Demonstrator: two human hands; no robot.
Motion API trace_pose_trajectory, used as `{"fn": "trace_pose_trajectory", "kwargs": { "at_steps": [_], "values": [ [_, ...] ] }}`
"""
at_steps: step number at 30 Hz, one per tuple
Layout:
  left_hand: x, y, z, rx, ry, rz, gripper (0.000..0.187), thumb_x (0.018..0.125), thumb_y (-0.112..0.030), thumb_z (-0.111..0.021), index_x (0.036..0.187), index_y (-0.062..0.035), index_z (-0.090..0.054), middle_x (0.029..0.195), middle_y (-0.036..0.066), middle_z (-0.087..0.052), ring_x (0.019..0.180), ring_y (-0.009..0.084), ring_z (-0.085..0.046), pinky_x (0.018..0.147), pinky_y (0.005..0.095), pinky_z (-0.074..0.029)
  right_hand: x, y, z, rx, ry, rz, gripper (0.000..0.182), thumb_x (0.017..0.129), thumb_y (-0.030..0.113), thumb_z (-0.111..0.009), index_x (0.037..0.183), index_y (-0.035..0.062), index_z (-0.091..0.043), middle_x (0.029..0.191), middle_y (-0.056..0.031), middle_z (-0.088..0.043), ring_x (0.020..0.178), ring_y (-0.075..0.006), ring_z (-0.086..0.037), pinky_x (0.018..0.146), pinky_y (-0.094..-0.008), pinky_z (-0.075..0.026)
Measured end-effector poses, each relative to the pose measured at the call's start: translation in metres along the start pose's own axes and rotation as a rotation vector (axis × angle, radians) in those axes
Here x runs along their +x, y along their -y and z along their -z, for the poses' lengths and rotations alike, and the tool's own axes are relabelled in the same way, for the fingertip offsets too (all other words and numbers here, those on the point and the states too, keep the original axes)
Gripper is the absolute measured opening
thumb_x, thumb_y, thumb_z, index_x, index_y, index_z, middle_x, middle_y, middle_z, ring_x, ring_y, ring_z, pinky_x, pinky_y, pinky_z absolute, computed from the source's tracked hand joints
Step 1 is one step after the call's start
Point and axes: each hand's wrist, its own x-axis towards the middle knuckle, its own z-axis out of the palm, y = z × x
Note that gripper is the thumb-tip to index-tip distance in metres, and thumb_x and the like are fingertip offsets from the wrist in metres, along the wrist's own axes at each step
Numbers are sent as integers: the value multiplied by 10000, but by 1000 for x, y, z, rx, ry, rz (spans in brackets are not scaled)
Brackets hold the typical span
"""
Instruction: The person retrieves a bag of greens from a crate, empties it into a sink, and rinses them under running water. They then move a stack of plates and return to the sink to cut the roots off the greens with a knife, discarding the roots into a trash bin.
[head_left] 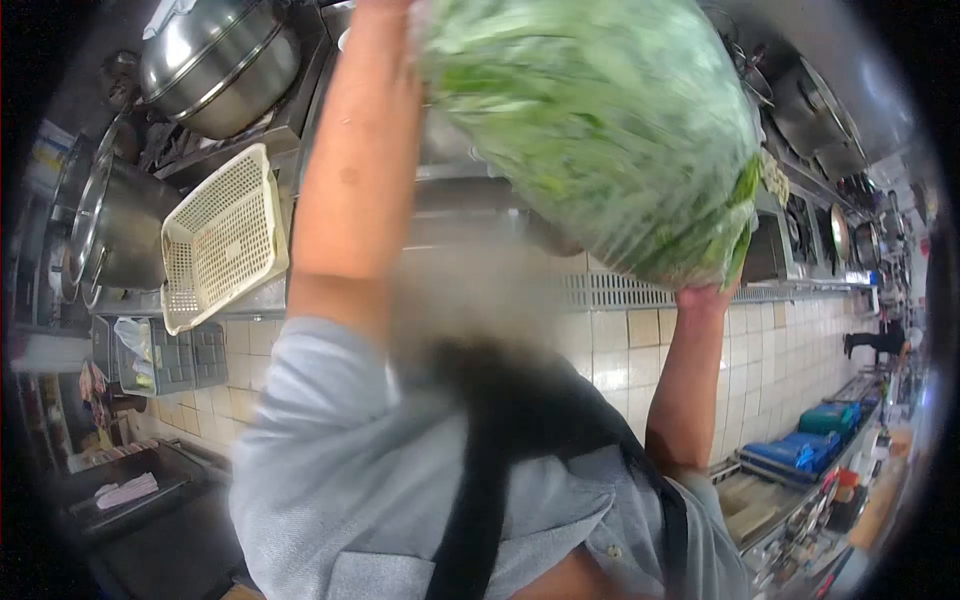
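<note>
Neither of my hands shows in the head view. A co-worker in a grey shirt (pixel 330 470) with a black apron strap (pixel 480 490) stands very close and fills the middle of the view. Both of this person's arms are raised. They hold a large clear bag of green leafy vegetables (pixel 600 120) overhead. One hand (pixel 703 298) supports the bag from below at the right. The other arm (pixel 358 150) reaches up along the bag's left side, and its hand is out of frame.
Large steel pots (pixel 215 60) and a cream plastic basket (pixel 220 235) sit on a shelf at the upper left. Behind is a tiled wall (pixel 640 350). Blue crates (pixel 800 450) stand at the right, where another person (pixel 880 340) is far off. A dark counter (pixel 150 510) holds a cloth.
</note>
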Motion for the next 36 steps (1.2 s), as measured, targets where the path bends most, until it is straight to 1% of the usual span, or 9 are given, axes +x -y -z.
{"fn": "trace_pose_trajectory", "kwargs": {
  "at_steps": [1, 3, 5, 10, 15, 21, 26, 28, 36],
  "values": [
    [3, -3, 30, 503, 74, -123, 236, 983, -163, -588, 1106, 22, -668, 1095, 110, -692, 1033, 195, -661, 899, 344, -544, 28, 2, -5, -45, 94, 40, 538, 1009, 458, -466, 1411, 102, -497, 1385, -106, -559, 1257, -315, -542, 1039, -501, -460],
    [-15, -22, 42, -292, -142, 553, 226, 964, -212, -623, 1065, -20, -686, 1024, 78, -704, 936, 217, -673, 830, 363, -542, 69, 4, -28, -44, 93, -55, 541, 995, 448, -510, 1404, 94, -500, 1388, -121, -549, 1266, -305, -534, 1029, -496, -471],
    [-64, 12, 115, 390, -204, 504, 256, 887, -244, -623, 1013, -24, -659, 982, 96, -694, 877, 231, -680, 748, 365, -549, 113, -6, -46, -183, 97, -132, 545, 970, 437, -581, 1370, 70, -531, 1343, -143, -571, 1231, -278, -560, 997, -461, -496],
    [-189, 4, 121, 391, -546, 1303, 512, 896, -324, -675, 1268, 15, -580, 1203, 134, -651, 1060, 250, -644, 906, 396, -528, 178, -111, -42, -1022, 255, -220, 593, 893, 485, -691, 1244, 11, -637, 1096, -124, -691, 1034, -217, -667, 885, -314, -510],
    [-243, -1, 142, 269, -902, 1475, 680, 893, -353, -698, 1378, 76, -488, 1333, 203, -580, 1234, 326, -545, 1048, 445, -428, 244, -185, -42, -1188, 553, -183, 712, 854, 557, -700, 1268, -16, -620, 1220, -228, -663, 1194, -309, -606, 992, -377, -460],
    [-270, 54, 203, 788, -724, 1541, 462, 951, -261, -638, 1294, 18, -504, 1199, 132, -635, 1028, 254, -637, 864, 379, -530, 304, -259, -33, -1466, 683, -274, 641, 851, 533, -704, 1293, 73, -635, 1251, -247, -640, 1180, -351, -613, 1007, -394, -462],
    [-299, 48, 182, 1563, -158, 1510, 485, 867, -310, -707, 1115, 83, -567, 929, 219, -675, 908, 282, -655, 814, 381, -504, 370, -304, -60, -1281, 657, -192, 468, 866, 382, -704, 1234, 95, -668, 1113, -207, -703, 1048, -340, -673, 937, -397, -506],
    [-322, 39, 156, 1654, -154, 1325, 472, 857, -249, -715, 1178, 62, -564, 1015, 238, -663, 937, 349, -649, 839, 408, -501, 398, -319, -84, -1289, 666, -46, 337, 917, 250, -683, 1179, 38, -687, 1060, -119, -734, 959, -179, -680, 876, -320, -514],
    [-334, 58, 129, 1942, -60, 952, 595, 740, -183, -744, 1287, -54, -547, 1179, 160, -610, 1112, 364, -561, 944, 437, -454, 479, -423, -156, -1548, 1046, 156, 356, 893, 346, -636, 1123, 84, -707, 1119, -169, -702, 1054, -361, -660, 939, -439, -506]
  ]
}}
